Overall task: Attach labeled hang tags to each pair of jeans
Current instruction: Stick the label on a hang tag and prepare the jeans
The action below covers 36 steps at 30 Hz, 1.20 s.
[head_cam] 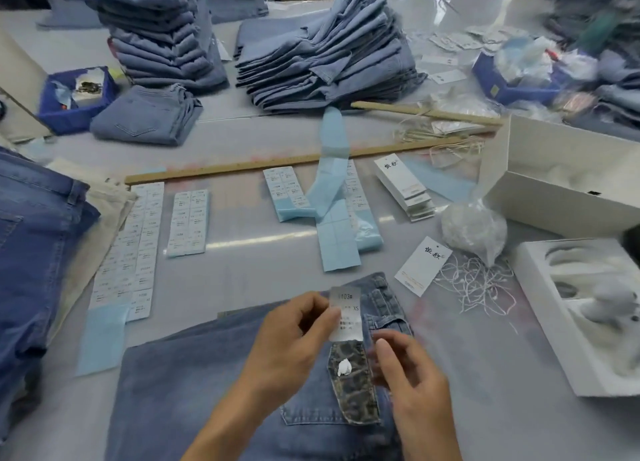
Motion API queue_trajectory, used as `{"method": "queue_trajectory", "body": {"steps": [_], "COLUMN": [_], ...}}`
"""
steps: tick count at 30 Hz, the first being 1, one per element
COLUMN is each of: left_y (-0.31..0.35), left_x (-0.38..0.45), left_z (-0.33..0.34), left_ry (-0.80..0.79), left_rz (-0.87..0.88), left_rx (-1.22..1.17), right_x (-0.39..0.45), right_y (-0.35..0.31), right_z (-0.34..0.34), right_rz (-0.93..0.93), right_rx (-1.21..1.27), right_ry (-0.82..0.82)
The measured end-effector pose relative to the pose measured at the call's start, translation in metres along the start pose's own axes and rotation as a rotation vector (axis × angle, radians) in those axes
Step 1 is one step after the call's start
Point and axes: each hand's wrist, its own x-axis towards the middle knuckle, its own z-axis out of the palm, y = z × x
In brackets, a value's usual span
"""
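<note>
The left hand (294, 336) pinches a small white printed size label (345, 316) above the folded blue denim jeans (214, 384); the right hand (412, 377) hovers beside it, fingers loosely curled, holding nothing visible. Beyond the jeans, a white hang tag (423, 265) lies unattached, so tagging this pair seems barely begun.

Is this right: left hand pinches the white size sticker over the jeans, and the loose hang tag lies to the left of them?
Not quite. In the head view the left hand does pinch the size sticker over the jeans, but the loose hang tag lies to their right, beside the strings.
</note>
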Motion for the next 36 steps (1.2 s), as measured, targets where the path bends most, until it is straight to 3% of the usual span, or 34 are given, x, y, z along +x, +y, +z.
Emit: {"method": "queue_trajectory", "body": {"steps": [4, 10, 12, 15, 22, 26, 30, 36], "left_y": [0.007, -0.003, -0.01, -0.025, -0.04, -0.063, -0.074, -0.058], "left_x": [-0.001, 0.016, 0.035, 0.084, 0.224, 0.249, 0.248, 0.221], "left_z": [0.017, 0.03, 0.033, 0.038, 0.182, 0.228, 0.237, 0.219], "left_ry": [-0.056, -0.188, -0.097, 0.172, -0.167, -0.136, -0.009, 0.073], "left_rz": [0.101, 0.129, 0.032, -0.123, -0.082, -0.183, -0.235, -0.182], "left_rx": [0.075, 0.236, 0.185, 0.187, 0.695, 0.856, 0.726, 0.158], "right_x": [0.015, 0.017, 0.019, 0.026, 0.04, 0.044, 0.043, 0.041], "right_y": [-0.015, 0.002, 0.011, 0.027, 0.03, 0.034, 0.045, 0.046], "right_z": [-0.009, -0.034, -0.045, -0.07, -0.084, -0.089, -0.101, -0.107], "right_rz": [0.065, 0.023, 0.029, 0.088, 0.174, 0.163, 0.183, 0.212], "right_rx": [0.174, 0.028, 0.042, 0.056, 0.091, 0.073, 0.072, 0.091], "right_ry": [-0.156, -0.02, 0.135, 0.385, 0.468, 0.536, 0.571, 0.59]}}
